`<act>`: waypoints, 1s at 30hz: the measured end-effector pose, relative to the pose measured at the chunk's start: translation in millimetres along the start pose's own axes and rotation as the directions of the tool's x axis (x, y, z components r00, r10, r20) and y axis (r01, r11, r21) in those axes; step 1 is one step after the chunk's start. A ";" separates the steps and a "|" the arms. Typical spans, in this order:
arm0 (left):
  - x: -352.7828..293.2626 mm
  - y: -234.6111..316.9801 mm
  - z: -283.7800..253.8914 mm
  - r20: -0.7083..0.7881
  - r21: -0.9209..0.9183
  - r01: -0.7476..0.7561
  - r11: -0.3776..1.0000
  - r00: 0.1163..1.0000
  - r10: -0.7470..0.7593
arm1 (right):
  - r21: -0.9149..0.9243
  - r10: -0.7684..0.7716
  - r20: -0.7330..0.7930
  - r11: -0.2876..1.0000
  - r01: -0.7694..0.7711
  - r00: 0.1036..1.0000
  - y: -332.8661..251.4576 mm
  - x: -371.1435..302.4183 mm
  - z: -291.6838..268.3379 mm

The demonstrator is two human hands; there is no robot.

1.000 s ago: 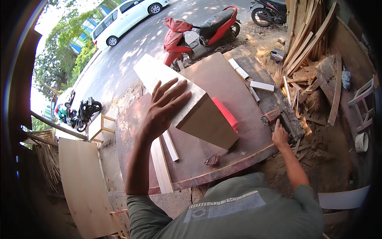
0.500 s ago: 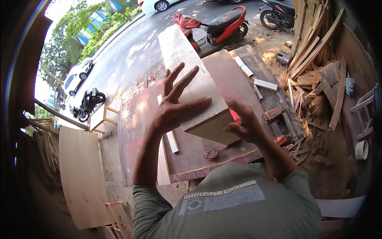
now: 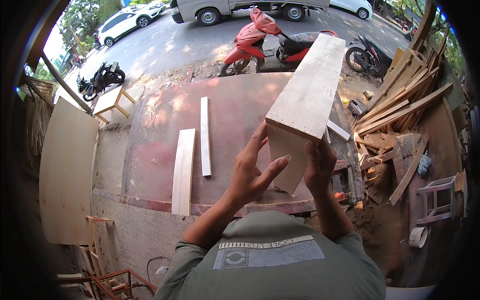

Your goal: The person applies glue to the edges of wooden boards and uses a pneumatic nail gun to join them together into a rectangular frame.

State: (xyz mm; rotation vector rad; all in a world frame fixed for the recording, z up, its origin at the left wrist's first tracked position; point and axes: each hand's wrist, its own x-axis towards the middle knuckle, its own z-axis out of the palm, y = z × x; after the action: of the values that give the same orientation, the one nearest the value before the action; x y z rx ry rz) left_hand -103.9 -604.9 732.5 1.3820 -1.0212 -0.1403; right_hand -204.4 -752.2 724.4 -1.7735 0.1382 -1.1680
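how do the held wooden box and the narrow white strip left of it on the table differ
The wooden box is broad and deep, the white strip slim and thin. The left hand and right hand touch the wooden box, while the white strip lies flat on the reddish table, untouched. Both are pale, long and straight-edged.

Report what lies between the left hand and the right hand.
In the head view, the near end of a long, box-shaped, pale wooden piece lies between them.
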 end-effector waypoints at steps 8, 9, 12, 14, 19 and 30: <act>7.7 6.4 -21.8 -0.027 0.006 0.110 0.994 0.994 -0.110 | -0.234 -0.001 0.288 0.970 0.071 0.958 0.4 -41.5 5.6; 4.3 2.0 -19.7 -0.044 -0.016 0.078 0.997 0.996 -0.079 | -0.215 0.014 0.330 0.975 0.061 0.944 7.2 -51.2 0.1; -0.6 3.5 -20.9 -0.036 -0.069 0.021 0.997 0.999 -0.024 | 0.183 -0.036 0.208 0.983 -0.003 0.978 60.7 -75.6 -40.7; -0.4 -3.9 -24.4 -0.084 -0.079 -0.023 0.997 0.996 0.017 | 0.526 0.112 0.112 0.836 -0.155 0.987 38.7 -53.1 -27.9; 11.5 -21.0 -44.0 -0.130 -0.171 -0.034 0.985 0.991 0.011 | 0.895 -0.054 0.369 0.291 -0.339 0.928 30.1 5.7 -76.7; 50.4 29.2 -160.4 0.032 0.206 -0.521 0.828 0.849 0.527 | 0.778 0.145 0.436 0.435 -0.454 0.888 -32.5 90.0 -61.1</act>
State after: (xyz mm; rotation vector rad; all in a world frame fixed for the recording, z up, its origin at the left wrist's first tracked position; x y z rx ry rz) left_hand 18.1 -511.1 806.3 1.2308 -1.3888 0.4063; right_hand -215.0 -824.5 811.3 -0.8971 -0.2861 -0.4793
